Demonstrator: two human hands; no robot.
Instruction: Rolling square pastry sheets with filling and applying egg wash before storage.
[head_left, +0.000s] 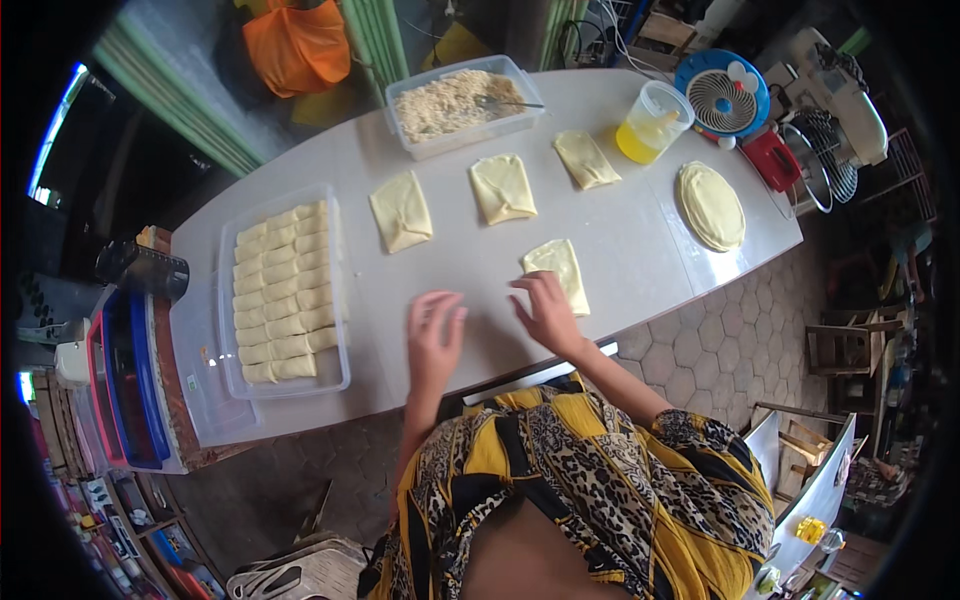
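My left hand (435, 330) is over the table with fingers curled apart, holding nothing. My right hand (546, 311) is spread at the lower left side of a folded dough wrapper (564, 268); whether it touches the wrapper is unclear. Three more folded wrappers lie further back: one at left (402, 211), one in the middle (504, 187) and one at right (586, 160). A clear plastic container (343, 360) at left holds rows of rolled dough pieces (281, 292). A stack of round dough sheets (711, 206) lies at right. A plastic tub (465, 142) at the back holds crumbly filling and a metal utensil.
A clear plastic cup (660, 112) with yellow liquid stands at the back right, near a blue fan (724, 94) and a red hand mixer (772, 159). A black cup (142, 270) is beyond the table's left edge. An orange bag (298, 49) hangs behind.
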